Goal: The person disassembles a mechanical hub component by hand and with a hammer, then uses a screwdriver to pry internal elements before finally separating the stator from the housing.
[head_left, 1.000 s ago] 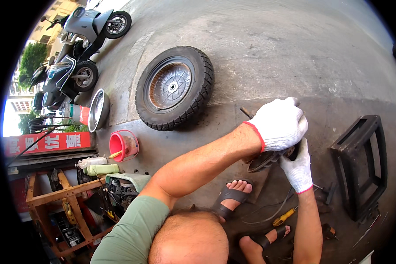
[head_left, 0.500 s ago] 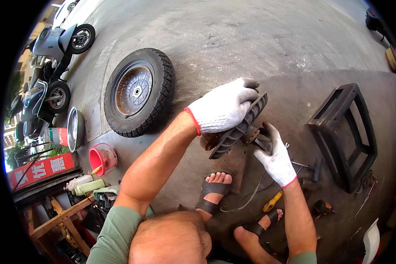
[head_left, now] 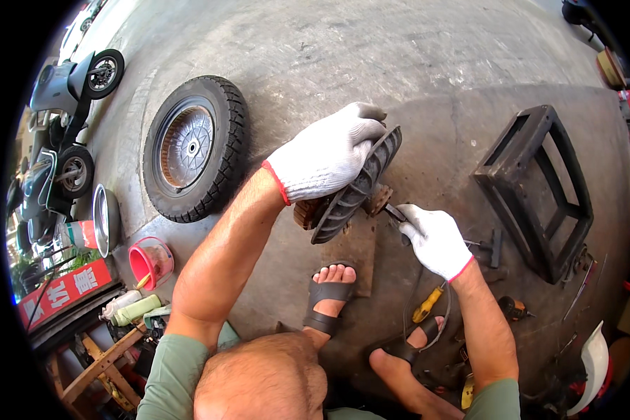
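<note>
My left hand (head_left: 332, 154), in a white knit glove with red cuff, is closed on the rim of a ribbed dark hub motor cover (head_left: 360, 185) and holds it tilted above the floor. Copper-coloured windings (head_left: 305, 213) show behind the cover, partly hidden. A rusty axle (head_left: 379, 200) sticks out on its right side. My right hand (head_left: 434, 239), gloved too, pinches what looks like the dark cable (head_left: 397, 213) at the axle's end; the fingers partly hide it. Below this hand a grey cable (head_left: 449, 318) hangs in a loop near my foot.
A wheel with tyre (head_left: 196, 148) lies at left, a black metal frame (head_left: 539, 192) at right. A yellow-handled screwdriver (head_left: 428, 304), a hammer (head_left: 496, 248) and an orange-black tool (head_left: 513, 308) lie on the floor. A red bucket (head_left: 150, 262) and parked scooters (head_left: 59, 133) are at far left.
The view has shifted a little. My right hand has turned and its fingers have closed in by the axle end. The cable loop now hangs farther right. My left hand keeps its hold.
</note>
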The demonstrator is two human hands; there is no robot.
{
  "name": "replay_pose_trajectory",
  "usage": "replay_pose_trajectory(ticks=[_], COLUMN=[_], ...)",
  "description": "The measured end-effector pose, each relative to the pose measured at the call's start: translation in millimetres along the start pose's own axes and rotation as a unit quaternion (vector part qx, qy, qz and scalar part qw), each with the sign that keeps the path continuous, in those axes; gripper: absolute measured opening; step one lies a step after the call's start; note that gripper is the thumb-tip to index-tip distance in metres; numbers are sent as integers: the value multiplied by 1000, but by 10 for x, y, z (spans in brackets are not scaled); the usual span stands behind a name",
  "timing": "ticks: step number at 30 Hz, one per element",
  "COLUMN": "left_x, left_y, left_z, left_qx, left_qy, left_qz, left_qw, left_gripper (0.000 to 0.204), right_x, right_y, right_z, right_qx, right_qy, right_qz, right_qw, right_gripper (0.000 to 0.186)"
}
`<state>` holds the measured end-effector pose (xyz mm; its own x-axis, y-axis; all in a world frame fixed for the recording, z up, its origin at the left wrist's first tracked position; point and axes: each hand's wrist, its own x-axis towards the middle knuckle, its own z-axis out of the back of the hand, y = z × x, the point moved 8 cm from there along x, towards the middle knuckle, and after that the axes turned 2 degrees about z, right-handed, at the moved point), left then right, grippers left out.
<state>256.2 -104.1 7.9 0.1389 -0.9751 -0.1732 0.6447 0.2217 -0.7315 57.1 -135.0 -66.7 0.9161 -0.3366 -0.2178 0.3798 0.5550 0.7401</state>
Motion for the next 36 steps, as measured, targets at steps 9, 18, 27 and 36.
replay_pose_trajectory(ticks=[9,18,27,36], left_x=[23,68,106,68], left_y=[-31,19,-209,-181], left_z=[-4,-12,-116,-21], left_qx=[31,3,83,97], left_qy=[-30,-38,19,15], left_qz=[-17,36,29,20], left_qw=[999,999,996,995], left_gripper=[33,33,35,33], right_x=[25,189,266,333], right_y=[-4,-39,31,63], right_z=[65,-54,-213,-231], right_qx=[142,239,255,212], right_qy=[-49,-95,-113,-153], right_qz=[-58,-138,-109,-89], right_qw=[987,956,954,961], right_gripper=[30,65,58,48])
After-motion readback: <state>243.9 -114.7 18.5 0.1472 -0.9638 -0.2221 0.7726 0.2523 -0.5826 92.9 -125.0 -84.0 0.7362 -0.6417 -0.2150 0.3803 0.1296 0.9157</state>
